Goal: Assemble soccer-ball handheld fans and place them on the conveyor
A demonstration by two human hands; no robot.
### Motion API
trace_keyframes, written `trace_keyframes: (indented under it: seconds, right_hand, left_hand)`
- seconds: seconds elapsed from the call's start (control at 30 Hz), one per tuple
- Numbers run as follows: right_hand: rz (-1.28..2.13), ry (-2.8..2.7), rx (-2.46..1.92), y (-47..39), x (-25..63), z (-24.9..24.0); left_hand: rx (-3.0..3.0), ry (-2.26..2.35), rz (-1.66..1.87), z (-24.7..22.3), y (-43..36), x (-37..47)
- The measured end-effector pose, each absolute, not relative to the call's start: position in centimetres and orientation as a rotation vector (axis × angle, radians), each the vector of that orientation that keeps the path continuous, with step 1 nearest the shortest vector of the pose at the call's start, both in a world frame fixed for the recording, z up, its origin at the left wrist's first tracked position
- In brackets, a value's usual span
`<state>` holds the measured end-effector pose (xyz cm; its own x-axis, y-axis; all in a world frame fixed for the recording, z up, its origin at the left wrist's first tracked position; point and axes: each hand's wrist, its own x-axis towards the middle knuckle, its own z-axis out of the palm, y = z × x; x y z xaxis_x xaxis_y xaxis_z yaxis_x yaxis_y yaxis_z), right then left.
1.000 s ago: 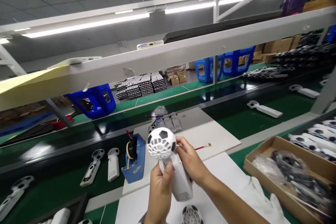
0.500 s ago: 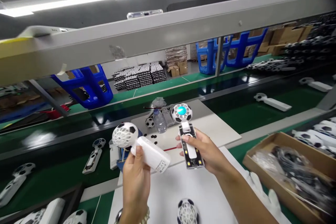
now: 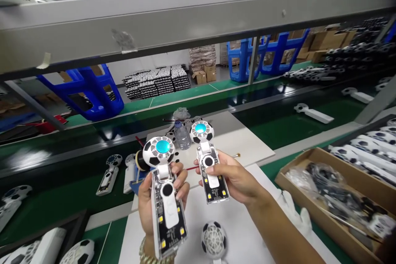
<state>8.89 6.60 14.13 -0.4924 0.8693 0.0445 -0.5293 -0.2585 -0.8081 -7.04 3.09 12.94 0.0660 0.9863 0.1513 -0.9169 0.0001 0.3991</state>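
Observation:
My left hand (image 3: 147,206) is closed around a handheld fan (image 3: 168,210) with a football-patterned head and a blue centre disc. Its clear front, with a dark circuit board and a white button strip, faces me. A second fan of the same kind (image 3: 213,177) is gripped in my right hand (image 3: 236,177), the thumb resting on its white strip. Both fans are raised above the white work surface and held upright side by side, apart from each other. Below them on the surface lies another football-patterned fan (image 3: 214,239), grille side up, its lower end cut off by the frame.
A cardboard box (image 3: 328,214) with bagged dark parts stands right, beside a white glove (image 3: 297,214). Behind my hands is a plastic bottle (image 3: 182,137). More fans lie on the green conveyor (image 3: 256,115) and in a tray (image 3: 62,235) at left. A grey beam (image 3: 198,20) crosses above.
My left hand has turned its fan from the white back to the clear front, bringing it lower and nearer. The right-hand fan has shifted slightly left. The view has tilted down a little.

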Motion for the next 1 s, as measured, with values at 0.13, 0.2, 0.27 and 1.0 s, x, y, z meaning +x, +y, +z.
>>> trace_keyframes:
  seconds: [0.13,0.2,0.27,1.0]
  right_hand:
    - [1.903,-1.031,-0.511,6.3,8.3,13.5]
    - [1.936,-1.069,-0.462,6.2,8.1,13.3]
    - [1.982,-1.108,-0.398,6.0,8.0,13.2]
    - [2.201,-0.77,-0.11,7.9,8.4,12.3]
  left_hand:
    - [0.442,0.143,1.49,13.3,3.0,-6.3]
    - [0.481,0.146,1.476,13.3,2.8,-6.3]
    - [0.513,0.148,1.454,13.3,2.7,-6.3]
    - [0.527,0.471,1.725,13.2,2.9,-7.6]
